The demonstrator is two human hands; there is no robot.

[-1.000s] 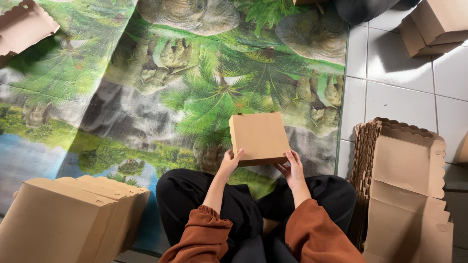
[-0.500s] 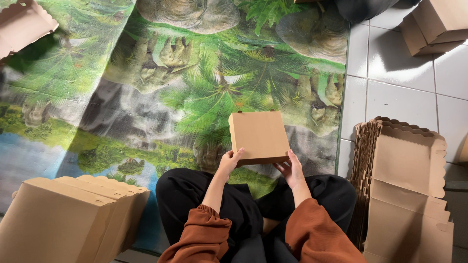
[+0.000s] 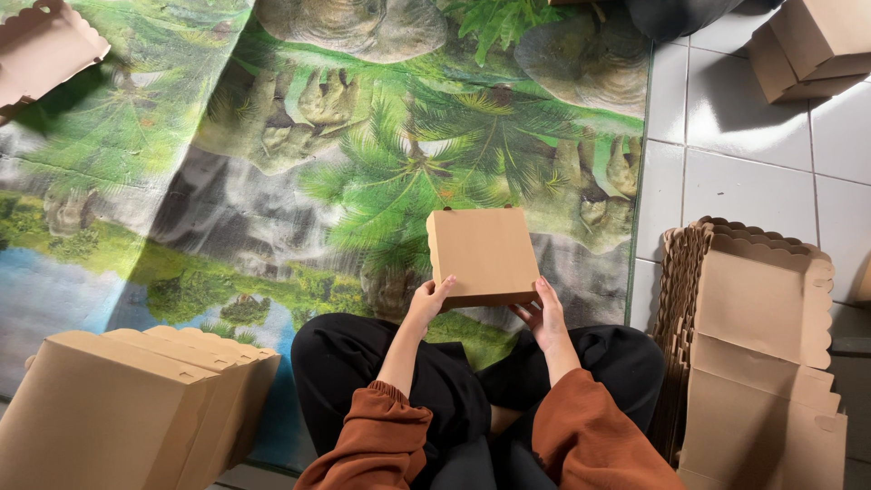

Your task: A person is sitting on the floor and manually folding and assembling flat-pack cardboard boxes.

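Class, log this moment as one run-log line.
left hand: holds box | right hand: holds box | box: closed, above lap | flat stack: right

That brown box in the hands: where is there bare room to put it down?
The box sits in both hands. Free: the printed mat ahead, and white tiles between it and the far boxes. Crowded: folded boxes at left, flat blanks at right.
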